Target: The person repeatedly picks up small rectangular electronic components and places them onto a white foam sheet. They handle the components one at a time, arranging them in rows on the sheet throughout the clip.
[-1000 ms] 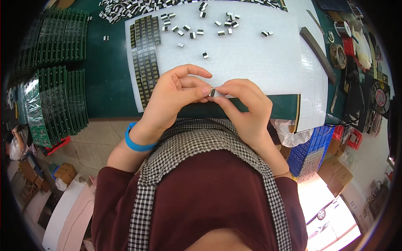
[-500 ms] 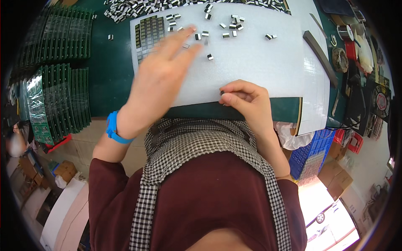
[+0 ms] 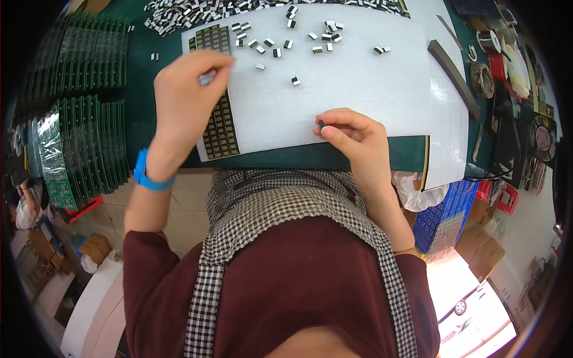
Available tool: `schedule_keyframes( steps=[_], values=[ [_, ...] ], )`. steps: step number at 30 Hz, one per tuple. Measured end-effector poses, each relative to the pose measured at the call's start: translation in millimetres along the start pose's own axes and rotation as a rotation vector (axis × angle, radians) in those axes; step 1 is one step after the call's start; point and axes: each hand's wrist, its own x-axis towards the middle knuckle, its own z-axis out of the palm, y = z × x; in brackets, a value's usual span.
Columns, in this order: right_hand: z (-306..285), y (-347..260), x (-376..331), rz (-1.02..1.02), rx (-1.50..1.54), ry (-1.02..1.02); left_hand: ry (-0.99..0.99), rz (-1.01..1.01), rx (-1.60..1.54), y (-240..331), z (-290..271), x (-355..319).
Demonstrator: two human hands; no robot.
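Note:
My left hand (image 3: 188, 98) is over the black sheet with rows of gold marks (image 3: 221, 128), at the left end of a white foam mat (image 3: 334, 77). Its thumb and forefinger are pinched together; what lies between them, if anything, is hidden. At the mat's front edge, my right hand (image 3: 358, 134) pinches a small dark block (image 3: 322, 124) between thumb and fingers. Several small black-and-white blocks (image 3: 277, 53) lie scattered across the back half of the mat. One block (image 3: 295, 81) sits by itself nearer to me.
A heap of similar blocks (image 3: 191, 15) runs along the back of the green table (image 3: 149, 113). Green circuit boards (image 3: 83, 143) stand in rows at the left. A dark bar (image 3: 453, 80) lies to the right, near a wire spool (image 3: 489, 42). A blue crate (image 3: 439, 224) stands below.
My left hand has moved left, from beside the loose blocks to over the black sheet, and its fingers have come together. My right hand stays near the mat's front edge with the dark block.

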Motion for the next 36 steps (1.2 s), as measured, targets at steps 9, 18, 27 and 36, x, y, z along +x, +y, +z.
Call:
schedule_keyframes(
  steps=[9,18,27,36],
  values=[
    [15.1,-4.8,-4.6,-0.650,-0.719,0.030,-0.388,-0.726,-1.207,37.5,36.8,-40.9],
    [15.4,-2.2,-6.0,-0.745,-1.038,-0.049,-0.292,-0.438,-0.771,60.4,41.6,-47.4],
    [4.3,-3.4,-4.5,0.008,-0.121,-0.094,0.009,0.167,0.155,41.5,20.2,-11.3],
    [-2.7,-4.9,1.3,0.141,-0.009,-0.050,0.081,0.340,1.042,-5.1,36.3,-5.1]
  ],
)
